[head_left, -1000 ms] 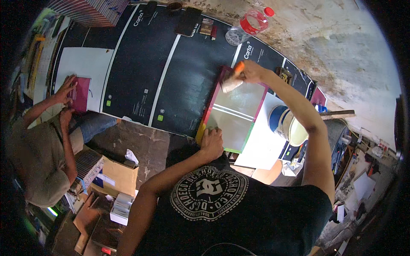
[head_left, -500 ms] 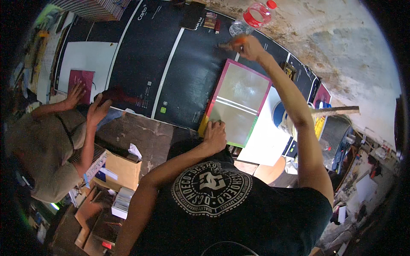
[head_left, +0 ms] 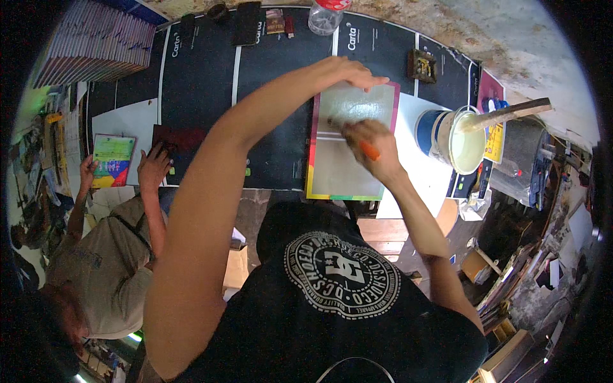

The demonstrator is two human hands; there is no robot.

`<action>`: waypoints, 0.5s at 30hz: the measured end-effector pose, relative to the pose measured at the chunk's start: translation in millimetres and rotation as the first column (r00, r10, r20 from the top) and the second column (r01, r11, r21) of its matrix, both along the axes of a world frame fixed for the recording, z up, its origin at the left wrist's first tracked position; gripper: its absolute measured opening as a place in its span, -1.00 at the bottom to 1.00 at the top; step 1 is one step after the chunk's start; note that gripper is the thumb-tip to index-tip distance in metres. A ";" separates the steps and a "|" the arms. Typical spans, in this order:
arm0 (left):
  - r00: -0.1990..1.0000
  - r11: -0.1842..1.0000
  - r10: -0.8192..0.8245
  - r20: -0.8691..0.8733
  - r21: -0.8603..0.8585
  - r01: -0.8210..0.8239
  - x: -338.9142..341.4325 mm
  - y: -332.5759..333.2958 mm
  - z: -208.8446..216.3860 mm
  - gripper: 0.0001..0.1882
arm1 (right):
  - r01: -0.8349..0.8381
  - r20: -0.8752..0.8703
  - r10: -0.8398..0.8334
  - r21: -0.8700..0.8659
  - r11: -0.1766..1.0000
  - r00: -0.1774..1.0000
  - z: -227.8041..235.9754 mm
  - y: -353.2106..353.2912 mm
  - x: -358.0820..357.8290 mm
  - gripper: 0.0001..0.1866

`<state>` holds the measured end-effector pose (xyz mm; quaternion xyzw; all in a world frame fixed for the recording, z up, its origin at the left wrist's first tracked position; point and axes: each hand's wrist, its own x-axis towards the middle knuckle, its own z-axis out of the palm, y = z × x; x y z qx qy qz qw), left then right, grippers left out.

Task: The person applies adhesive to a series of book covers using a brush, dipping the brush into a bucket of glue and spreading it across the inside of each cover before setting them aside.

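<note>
A cover sheet with grey boards and a pink, yellow and green border lies on the dark table in front of me. My right hand is closed round an orange-handled brush. The brush's blurred dark end is over the board, near the white strip across its middle. My left hand reaches to the sheet's far edge, its fingers stretched out and resting at the border. The far board has a wet-looking shine. To the right stands a bucket of pale liquid with a wooden stick across it.
At the left a co-worker's hand rests by a dark red cover; their other hand holds a colourful book. Stacked books stand far left. A bottle, a dark slab and a square tray line the back.
My left hand has gone from the sheet's near edge to its far edge. My right hand has brought the brush from near the bottle down onto the board. The co-worker has raised a colourful book.
</note>
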<state>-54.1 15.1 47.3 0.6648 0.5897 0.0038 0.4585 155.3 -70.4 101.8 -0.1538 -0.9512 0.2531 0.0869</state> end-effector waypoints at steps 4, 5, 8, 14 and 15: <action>0.971 0.968 -0.204 -0.123 -0.174 0.181 25.2 24.6 -8.3 0.00 | 0.540 0.038 -0.540 0.004 0.842 0.841 -63.8 -13.3 -27.8 -0.60; 0.967 0.963 -0.221 -0.125 -0.188 0.195 32.3 28.9 -7.1 0.01 | 0.550 0.167 -0.537 -0.044 0.834 0.827 -86.8 -30.9 -31.4 -0.59; 0.965 0.897 -0.261 -0.003 -0.370 0.242 17.1 35.3 -22.5 0.06 | 0.376 0.071 -0.369 -0.169 0.911 0.927 -70.1 -74.1 -59.1 -0.63; 0.962 0.909 -0.270 -0.034 -0.338 0.243 27.7 41.7 -34.8 0.14 | 0.582 -0.062 -0.587 -0.088 0.809 0.807 -64.6 -21.4 -59.8 -0.61; 0.967 0.909 -0.256 -0.013 -0.344 0.236 28.3 39.7 -36.2 0.14 | 0.582 -0.064 -0.589 -0.092 0.808 0.806 -64.2 -34.6 -64.0 -0.61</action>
